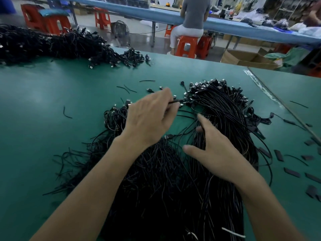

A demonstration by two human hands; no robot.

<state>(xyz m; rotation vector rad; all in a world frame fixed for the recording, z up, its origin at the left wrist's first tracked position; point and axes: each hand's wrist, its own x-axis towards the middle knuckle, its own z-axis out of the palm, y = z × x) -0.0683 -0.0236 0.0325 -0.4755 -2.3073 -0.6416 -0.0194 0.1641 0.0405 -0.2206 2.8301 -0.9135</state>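
Observation:
A large bundle of black cables [224, 119] with metal plug ends lies on the green table [52, 101] in front of me. My left hand [149, 119] pinches one thin black cable [176, 101] near its plug end, above the bundle's left side. My right hand [213, 148] is over the bundle with fingers spread and the index finger stretched out, touching the cables. A smaller coiled heap of cables [115, 117] sits just left of my left hand. More loose black cable ends [156, 180] fan out under my forearms.
A big pile of black cables [52, 44] covers the table's far left. Short black pieces [291, 172] are scattered at the right edge. Beyond the table sit orange stools [186, 46], a cardboard box [246, 59], a long blue bench and a seated person [192, 20].

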